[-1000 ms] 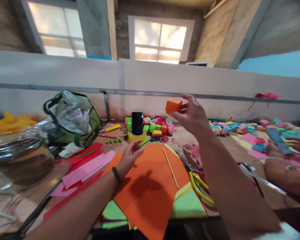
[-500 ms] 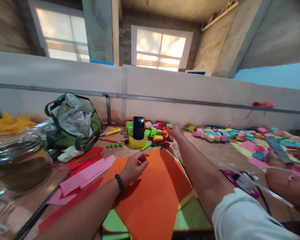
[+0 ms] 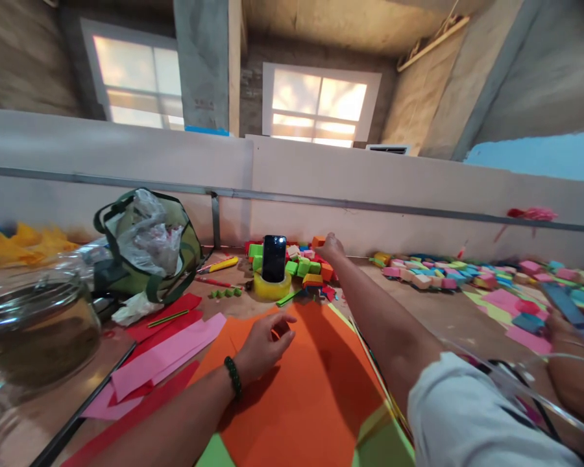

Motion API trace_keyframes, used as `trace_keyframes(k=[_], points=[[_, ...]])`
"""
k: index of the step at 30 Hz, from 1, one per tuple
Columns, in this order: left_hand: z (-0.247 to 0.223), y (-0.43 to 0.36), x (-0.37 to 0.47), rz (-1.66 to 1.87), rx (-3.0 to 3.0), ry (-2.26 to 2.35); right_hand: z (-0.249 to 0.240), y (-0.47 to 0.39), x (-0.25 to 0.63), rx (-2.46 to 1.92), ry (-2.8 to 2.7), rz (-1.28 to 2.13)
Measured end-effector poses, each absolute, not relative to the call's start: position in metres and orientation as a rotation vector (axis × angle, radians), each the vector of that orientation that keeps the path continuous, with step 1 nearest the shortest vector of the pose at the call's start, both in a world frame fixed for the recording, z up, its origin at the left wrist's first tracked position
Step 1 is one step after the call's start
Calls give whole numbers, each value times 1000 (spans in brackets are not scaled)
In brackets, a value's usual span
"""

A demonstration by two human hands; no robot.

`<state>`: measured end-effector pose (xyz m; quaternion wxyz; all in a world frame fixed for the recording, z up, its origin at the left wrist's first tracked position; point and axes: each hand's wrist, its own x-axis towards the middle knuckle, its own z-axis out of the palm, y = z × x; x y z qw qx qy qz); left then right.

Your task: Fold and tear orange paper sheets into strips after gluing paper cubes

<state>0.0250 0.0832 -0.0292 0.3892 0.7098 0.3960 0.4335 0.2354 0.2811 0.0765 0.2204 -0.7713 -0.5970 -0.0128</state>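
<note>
R hand (image 3: 329, 249) reaches far, fingers pinched on an orange paper cube (image 3: 318, 242) atop the cube pile (image 3: 302, 264) by the phone (image 3: 274, 258). Cube's light, hollow, crushable — hold opposite faces gently. L hand (image 3: 265, 342) rests loosely curled, empty, on the orange sheet (image 3: 316, 389).

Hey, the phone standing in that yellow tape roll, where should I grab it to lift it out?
Grip the phone by its two long side edges near the top, coming down from above. It stands upright with its bottom seated in the tape roll, so only the upper part is free and it lifts straight up.
</note>
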Motion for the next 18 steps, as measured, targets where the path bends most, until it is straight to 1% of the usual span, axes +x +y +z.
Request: trace_keyframes(k=[6, 11, 15, 18], points=[[-33, 84, 27, 1117, 1784, 971, 83, 277, 207, -2105, -1746, -33], [-31, 86, 22, 1198, 1723, 998, 107, 246, 179, -1997, -1853, -70], [-30, 89, 16, 1314, 1667, 1035, 144, 192, 153, -1857, -2020, -86], [-30, 91, 14, 1348, 1627, 1071, 161, 112, 149, -1757, -2141, -91]])
